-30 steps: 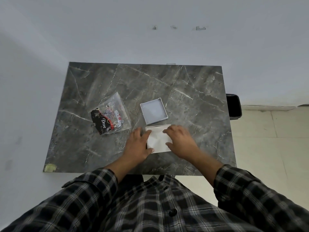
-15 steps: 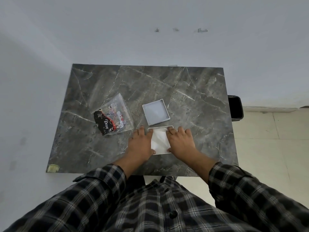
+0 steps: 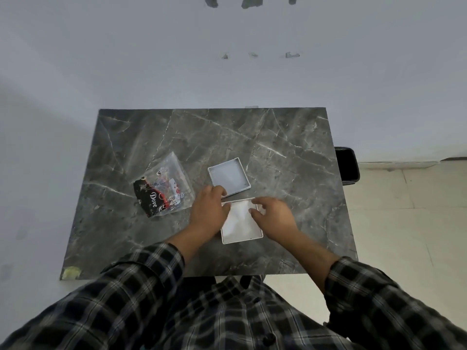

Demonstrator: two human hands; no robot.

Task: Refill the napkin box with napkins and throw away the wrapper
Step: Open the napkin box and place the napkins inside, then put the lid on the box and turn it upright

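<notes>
A white square napkin box sits near the front of the grey marble table, with white napkins inside it. Its white lid lies upturned just behind the box. My left hand reaches past the box's left side, and its fingertips touch the lid's near-left edge. My right hand hovers over the box's right side, fingers apart and resting on the napkins. The clear plastic wrapper, printed in black and red, lies flat to the left of the lid.
A black bin stands on the floor past the table's right edge. A grey wall runs behind the table, and pale tiles cover the floor on the right. A yellowish scrap sticks to the table's near-left corner.
My left hand has left the box's left edge and moved forward to the lid. My right hand has slid right, uncovering more of the napkins.
</notes>
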